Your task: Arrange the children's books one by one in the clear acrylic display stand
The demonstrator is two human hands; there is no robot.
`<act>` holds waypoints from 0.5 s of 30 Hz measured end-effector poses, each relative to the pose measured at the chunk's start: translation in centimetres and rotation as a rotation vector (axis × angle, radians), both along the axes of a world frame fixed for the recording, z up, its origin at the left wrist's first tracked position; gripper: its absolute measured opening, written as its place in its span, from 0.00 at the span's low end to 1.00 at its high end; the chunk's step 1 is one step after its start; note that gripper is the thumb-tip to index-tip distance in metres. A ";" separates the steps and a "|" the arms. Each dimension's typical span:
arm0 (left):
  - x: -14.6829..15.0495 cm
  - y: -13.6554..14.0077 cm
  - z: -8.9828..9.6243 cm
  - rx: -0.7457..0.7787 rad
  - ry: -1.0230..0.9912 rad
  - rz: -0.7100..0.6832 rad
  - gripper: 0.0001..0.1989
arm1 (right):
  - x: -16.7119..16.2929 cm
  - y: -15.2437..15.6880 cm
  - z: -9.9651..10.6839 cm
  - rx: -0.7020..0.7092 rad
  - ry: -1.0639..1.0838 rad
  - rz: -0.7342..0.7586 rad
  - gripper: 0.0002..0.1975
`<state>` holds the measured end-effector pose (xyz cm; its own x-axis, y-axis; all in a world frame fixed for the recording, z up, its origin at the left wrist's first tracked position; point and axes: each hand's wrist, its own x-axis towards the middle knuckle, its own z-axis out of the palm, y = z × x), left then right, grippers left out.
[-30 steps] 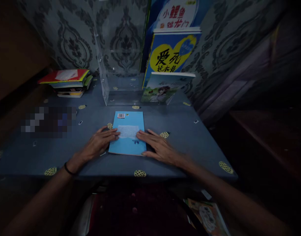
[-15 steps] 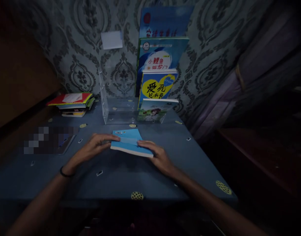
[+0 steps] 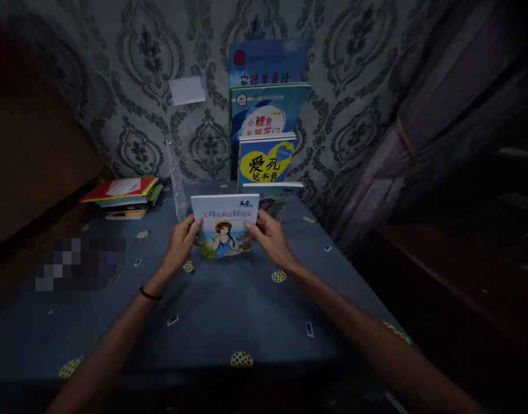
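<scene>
A thin paperback book (image 3: 224,230) with a girl in a yellow hat on its cover is held upright, front towards me, above the table. My left hand (image 3: 181,238) grips its left edge, thumb in front. On the right edge my right hand (image 3: 270,236) closes the same way; the fingers behind the cover are hidden. Just beyond stands a clear stepped display rack (image 3: 176,181), its left side visible. On the rack's right half books rise in tiers: a greenish book (image 3: 278,198) partly covered, a blue and yellow book (image 3: 266,164), a carp story book (image 3: 266,112) and a tall blue book (image 3: 268,60).
A stack of books (image 3: 126,195) with a red and yellow one on top lies at the back left. Nearer, a blurred-out flat item (image 3: 78,264) rests on the blue tablecloth (image 3: 229,316). Patterned wallpaper (image 3: 149,46) is behind; a tied curtain (image 3: 384,167) hangs right.
The book has gone from lying nearly flat, blue back cover up, to upright with its front cover showing. Both hands now hold its side edges, nearer the rack. The view has shifted slightly.
</scene>
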<state>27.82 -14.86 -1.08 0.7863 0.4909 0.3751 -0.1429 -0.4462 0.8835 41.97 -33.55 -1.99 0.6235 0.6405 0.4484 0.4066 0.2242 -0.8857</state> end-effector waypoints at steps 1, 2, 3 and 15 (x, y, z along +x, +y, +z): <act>0.1 -0.1 -0.5 -0.002 0.014 0.002 0.25 | -0.1 -0.1 -0.6 -0.011 -0.002 -0.002 0.13; 0.1 -0.1 -0.9 0.000 0.026 0.013 0.25 | -0.2 -0.2 -1.4 -0.019 0.003 -0.002 0.13; 0.2 -0.2 -1.4 0.004 0.039 0.027 0.25 | -0.3 -0.1 -2.3 -0.025 0.009 -0.003 0.12; -0.5 -0.9 -5.3 0.139 0.183 0.068 0.17 | -0.5 -1.1 -5.7 -0.137 -0.017 0.083 0.11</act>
<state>27.30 -15.73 -6.38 0.8144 0.4984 0.2973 0.0480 -0.5684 0.8214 41.48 -34.65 -7.67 0.5588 0.7455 0.3633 0.4073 0.1350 -0.9033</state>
